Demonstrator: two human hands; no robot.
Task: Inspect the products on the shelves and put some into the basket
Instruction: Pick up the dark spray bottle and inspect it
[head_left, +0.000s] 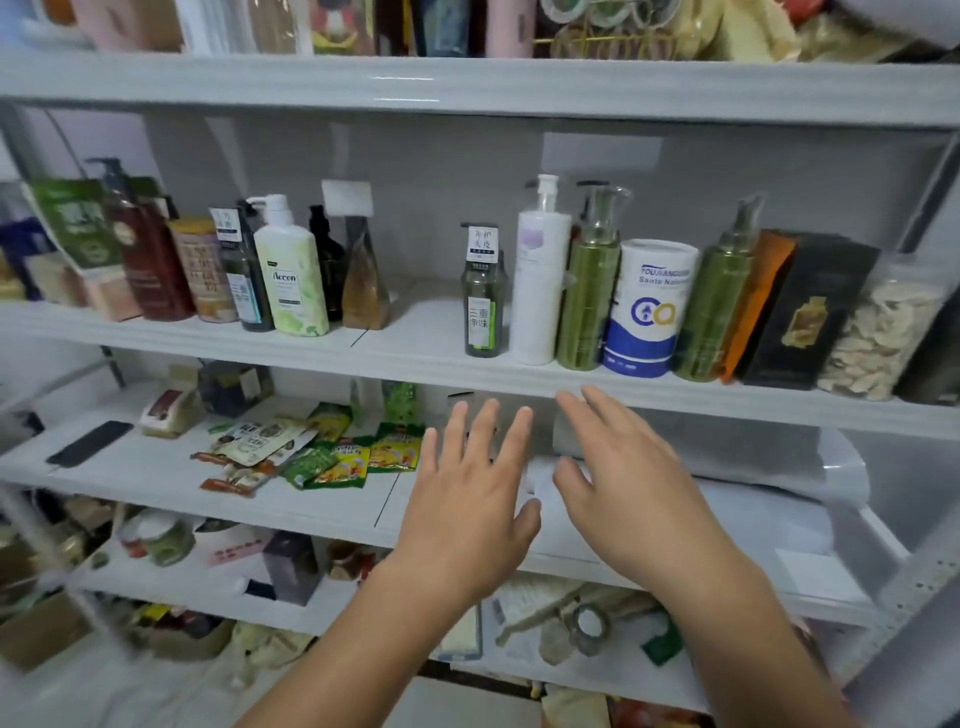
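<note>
White shelves (405, 358) hold products. My left hand (467, 499) and my right hand (623, 488) reach forward side by side, fingers straight, holding nothing, just below the middle shelf's front edge. Above my right hand stand a dark green bottle (483, 306), a tall white pump bottle (537, 280), a green pump bottle (589, 296), a white and blue canister (647, 306) and another green bottle (714, 306). Green and yellow snack packets (358, 457) lie on the lower shelf, left of my left hand. No basket is in view.
Left on the middle shelf stand a dark red pump bottle (150, 260) and a pale green Accon bottle (291, 280). A black box (805, 312) and a clear bag of dried slices (878, 343) sit at the right. A black phone (88, 441) lies on the lower shelf.
</note>
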